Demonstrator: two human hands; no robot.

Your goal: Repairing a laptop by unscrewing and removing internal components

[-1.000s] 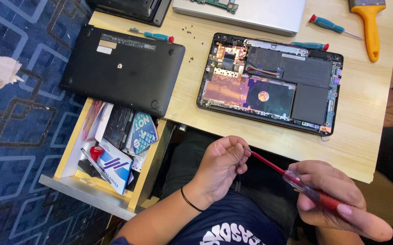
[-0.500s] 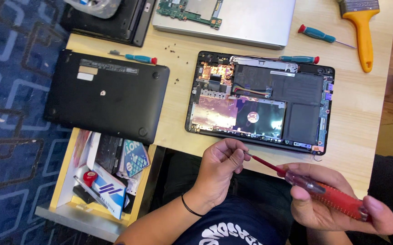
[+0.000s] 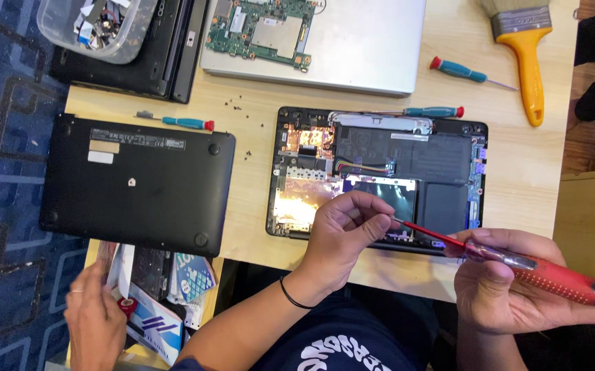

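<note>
A red screwdriver (image 3: 517,260) is held in the right hand (image 3: 517,292), whose grip is clamped around the handle; its thin shaft is pointed to the left, over the near edge of the bench (image 3: 256,130). The tip of the shaft is pinched between the thumb and fingertips of the left hand (image 3: 344,235) — the grip there is closed on it. A black band is worn on the left wrist.

Just behind both hands, an opened laptop (image 3: 380,172) is laid on the bench with its inner parts shown: copper plates, a flat black battery and coloured wires. To the left of it, a closed black laptop (image 3: 139,182) is placed with its underside up, near the left edge. At the far edge a silver laptop (image 3: 352,41) is seen, and a green circuit board (image 3: 263,27) is set upon it. Three small teal screwdrivers (image 3: 187,124) are scattered between the machines, and a yellow-handled brush (image 3: 524,48) is laid near the far right corner. A clear plastic tub (image 3: 98,27) of small parts is placed at the far left corner.

Below the near left corner, an open drawer (image 3: 167,302) of packets is found — a hand of another person (image 3: 94,319) is resting in it.
</note>
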